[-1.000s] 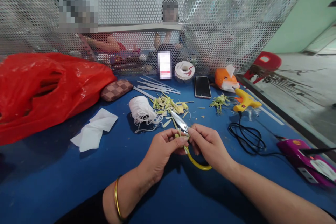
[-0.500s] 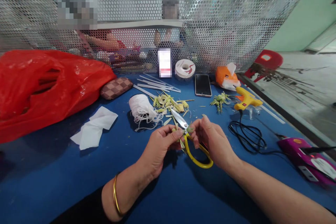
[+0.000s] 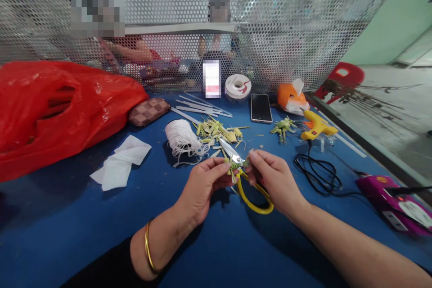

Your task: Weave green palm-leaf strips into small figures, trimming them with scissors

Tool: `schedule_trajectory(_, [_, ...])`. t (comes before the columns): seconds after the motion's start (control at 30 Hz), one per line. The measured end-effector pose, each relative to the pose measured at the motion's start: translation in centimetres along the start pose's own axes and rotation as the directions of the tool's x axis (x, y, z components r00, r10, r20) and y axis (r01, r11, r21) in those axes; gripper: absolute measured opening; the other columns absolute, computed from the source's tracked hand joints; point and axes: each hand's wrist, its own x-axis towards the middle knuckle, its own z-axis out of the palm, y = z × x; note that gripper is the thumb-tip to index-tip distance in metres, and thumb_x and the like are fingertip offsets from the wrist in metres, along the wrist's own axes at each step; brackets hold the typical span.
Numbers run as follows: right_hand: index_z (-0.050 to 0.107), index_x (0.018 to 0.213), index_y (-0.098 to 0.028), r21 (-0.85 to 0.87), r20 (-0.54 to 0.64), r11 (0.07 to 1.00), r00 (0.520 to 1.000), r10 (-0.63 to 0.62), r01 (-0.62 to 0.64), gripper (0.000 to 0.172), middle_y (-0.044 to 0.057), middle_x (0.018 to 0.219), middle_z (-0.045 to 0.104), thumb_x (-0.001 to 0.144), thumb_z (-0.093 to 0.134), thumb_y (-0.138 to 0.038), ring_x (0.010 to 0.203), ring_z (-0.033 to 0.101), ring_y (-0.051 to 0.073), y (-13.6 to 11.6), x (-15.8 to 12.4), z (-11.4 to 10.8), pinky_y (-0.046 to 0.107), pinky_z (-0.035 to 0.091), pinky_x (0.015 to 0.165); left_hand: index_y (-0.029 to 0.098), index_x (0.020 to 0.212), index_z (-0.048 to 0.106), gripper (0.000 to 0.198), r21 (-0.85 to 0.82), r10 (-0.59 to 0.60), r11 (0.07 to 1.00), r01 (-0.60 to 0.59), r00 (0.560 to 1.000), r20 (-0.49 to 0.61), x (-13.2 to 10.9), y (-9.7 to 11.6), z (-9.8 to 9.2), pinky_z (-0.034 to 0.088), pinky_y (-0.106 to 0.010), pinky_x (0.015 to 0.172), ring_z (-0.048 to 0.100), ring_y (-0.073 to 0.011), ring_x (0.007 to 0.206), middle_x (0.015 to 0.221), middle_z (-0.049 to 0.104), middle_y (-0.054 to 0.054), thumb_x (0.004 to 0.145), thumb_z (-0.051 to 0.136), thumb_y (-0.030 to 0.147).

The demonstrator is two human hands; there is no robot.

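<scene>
Blue table (image 3: 84, 220) under everything. Red plastic bag (image 3: 101, 114) on it at left, cut off by the picture edge. Left hand (image 3: 204, 180): thumb and fingers pinched on a green sprig, over the table just this side of the scissors' blades. Right hand (image 3: 276, 180): thumb and forefinger nearly together at a pale bit; cannot tell whether gripped.

Scissors (image 3: 238, 160): bright metal blades, yellow handles, low between the hands. One handle loop plain to see; the other partly behind fingers. Contact with right hand unclear. Long axis slants; blade tips far and left, handles near and right.

Heap of scraps (image 3: 216, 131), yellow-green and tan, just beyond blade tips.

Green sprig (image 3: 232, 166): ragged, light green, paler stalk ends hanging below. Upper part covered by left thumb; true length hidden. Visible stalks run roughly up and down, ends toward the wearer.

Pale bit (image 3: 246, 162): greenish, blurred, mostly finger-covered.
</scene>
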Motion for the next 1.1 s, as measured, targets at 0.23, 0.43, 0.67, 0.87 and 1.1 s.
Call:
schedule_trajectory(0.23, [0.065,0.078,-0.019,-0.127,-0.129,0.988,0.986,-0.1,0.084,0.033,0.002,0.076,0.061,0.083,0.061,-0.052,0.068,0.055,0.014,-0.2,0.6,-0.7,0.023,0.045,0.059,0.015,0.075,0.068,0.022,0.118,0.047,0.992,-0.043,0.998,-0.032,0.2,0.5,-0.3,0.051,-0.025,0.067,0.062,-0.012,0.067,0.072,0.067,-0.002,0.066,0.079,0.032])
schedule_trajectory(0.43, [0.065,0.07,-0.017,-0.349,0.207,0.93,0.977,-0.046,0.118,0.032,-0.001,0.064,0.055,0.083,0.061,-0.046,0.061,0.049,0.013,-1.0,0.2,-0.7,0.025,0.039,0.056,0.015,0.074,0.071,0.025,0.191,0.077,0.979,-0.075,0.997,-0.004,0.2,0.9,-0.3,0.048,-0.025,0.065,0.056,-0.0106,0.064,0.073,0.065,-0.002,0.066,0.079,0.037])
schedule_trajectory(0.67, [0.064,0.065,-0.018,-0.399,0.225,0.897,0.968,-0.108,0.193,0.024,0.0,0.064,0.059,0.08,0.063,-0.036,0.063,0.052,0.014,-0.7,0.1,-0.5,0.026,0.042,0.062,0.015,0.075,0.069,0.035,0.093,0.072,0.993,-0.071,0.997,-0.01,0.6,0.6,-0.8,0.05,-0.027,0.065,0.059,-0.0133,0.064,0.071,0.065,-0.003,0.072,0.072,0.05])
schedule_trajectory(0.87, [0.065,0.065,-0.018,-0.405,0.167,0.887,0.972,-0.165,0.221,0.022,-0.001,0.064,0.058,0.082,0.061,-0.034,0.061,0.051,0.013,-0.3,-0.1,-0.2,0.025,0.042,0.059,0.014,0.077,0.069,0.033,0.138,0.083,0.987,-0.083,0.997,0.007,0.4,0.5,-0.4,0.049,-0.025,0.069,0.06,-0.0119,0.066,0.073,0.066,-0.002,0.063,0.083,0.041])
schedule_trajectory(1.1, [0.059,0.063,-0.019,-0.448,0.224,0.849,0.954,-0.199,0.282,0.026,-0.001,0.063,0.056,0.085,0.058,-0.034,0.061,0.049,0.013,-0.2,-0.4,0.1,0.025,0.039,0.058,0.014,0.07,0.066,0.032,0.13,0.078,0.989,-0.074,0.997,-0.027,0.4,0.2,-0.1,0.047,-0.025,0.071,0.058,-0.0098,0.065,0.069,0.064,0.001,0.054,0.087,0.032])
